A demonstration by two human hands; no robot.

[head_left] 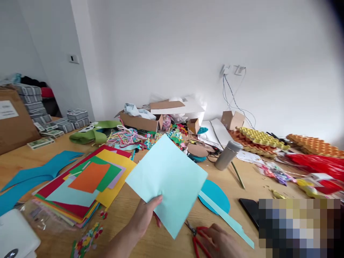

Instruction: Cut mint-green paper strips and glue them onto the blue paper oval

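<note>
My left hand (143,211) pinches a square sheet of pale blue paper (172,179) at its lower edge, thumb on top, and holds it tilted above the table. At the lower middle, my right hand (219,240) is closed at the red handles of a pair of scissors (197,236), whose short tips point up and left; the hand is a little blurred. Just beyond it lies a pale blue paper strip (228,218), partly across a round blue piece (215,195). The sheet hides part of that round piece.
Left of my hands lies a stack of coloured paper (88,179), with blue cut-offs (43,170) beside it. A grey flask (228,154) stands at the right, near a black phone (249,211). Craft pieces, a cardboard box (139,121) and egg trays (260,138) line the back.
</note>
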